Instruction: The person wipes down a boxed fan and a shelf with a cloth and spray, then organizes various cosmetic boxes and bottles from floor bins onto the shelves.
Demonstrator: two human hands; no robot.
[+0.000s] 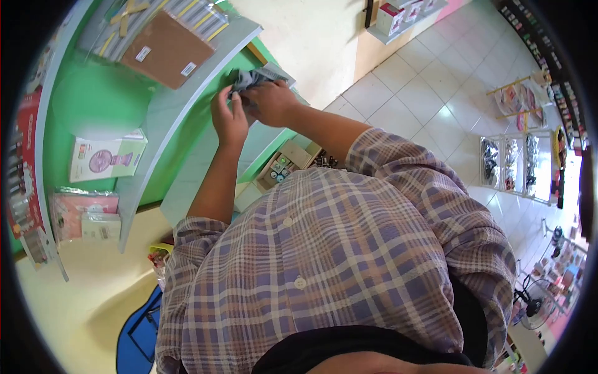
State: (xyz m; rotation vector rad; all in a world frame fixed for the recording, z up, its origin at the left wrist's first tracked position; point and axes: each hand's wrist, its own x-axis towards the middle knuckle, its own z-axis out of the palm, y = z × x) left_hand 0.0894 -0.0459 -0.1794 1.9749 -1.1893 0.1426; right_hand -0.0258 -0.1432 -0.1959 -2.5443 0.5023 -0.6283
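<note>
Both hands are together near the upper middle of the head view, at a grey-blue shelf (215, 146) in a green unit. My left hand (230, 118) has its fingers raised and bent against a crumpled grey cloth (250, 78). My right hand (271, 103) is closed on the same cloth, its fingers partly hidden behind the back of the hand. The cloth lies at the shelf's far end, close to the green back panel.
On the upper shelf rests a brown flat package (167, 50); below it stand a fan box (109, 156) and pink packages (84, 212). An open carton (289, 159) holds small jars under my hands. Racks of goods (517, 162) stand on the tiled floor at right.
</note>
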